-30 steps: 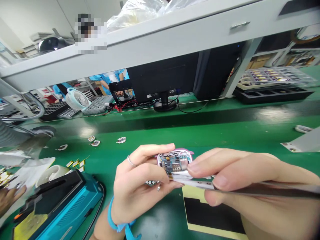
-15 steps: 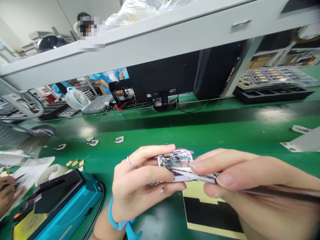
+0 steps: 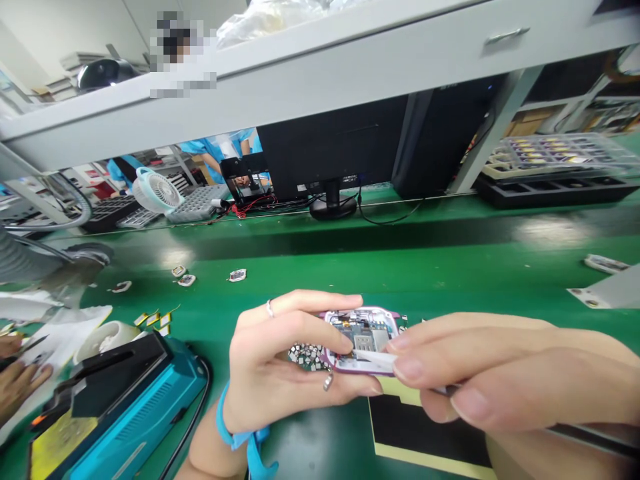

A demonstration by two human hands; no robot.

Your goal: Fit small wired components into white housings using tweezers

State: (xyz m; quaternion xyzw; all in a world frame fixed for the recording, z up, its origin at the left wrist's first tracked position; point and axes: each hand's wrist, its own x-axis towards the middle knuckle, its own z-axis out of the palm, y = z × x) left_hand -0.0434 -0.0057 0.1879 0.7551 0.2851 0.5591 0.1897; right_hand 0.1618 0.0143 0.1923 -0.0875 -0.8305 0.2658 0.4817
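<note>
The person's two hands are both closed on work. The left hand (image 3: 285, 353) cradles one small circuit board in a rounded pink-purple casing (image 3: 361, 340), thumb and fingers wrapped around its edges, and holds it just above the green surface (image 3: 320, 267). The board's blue-green components and a metal shield show face up. One white film strip (image 3: 377, 360) lies across the board's lower edge, touching the right hand's fingertips (image 3: 407, 369). The right hand (image 3: 505, 377) comes in from the right, clenched on one pair of dark tweezers (image 3: 595, 437), their tips hidden behind the fingers.

The left hand wears two rings (image 3: 270, 308) and a blue wrist strap (image 3: 245, 440). A cluster of tiny square parts (image 3: 305, 357) sits just beside the casing, under the left hand. Below the right hand lies one black-and-yellow sheet (image 3: 425, 427). Four small white parts (image 3: 187, 280) lie farther off on the surface, near at least three yellow pieces (image 3: 153, 320). One teal machine (image 3: 120, 407) and one tape roll (image 3: 103, 340) stand to the left. At the left edge, a co-worker's hand (image 3: 17, 387) rests apart from them.
</note>
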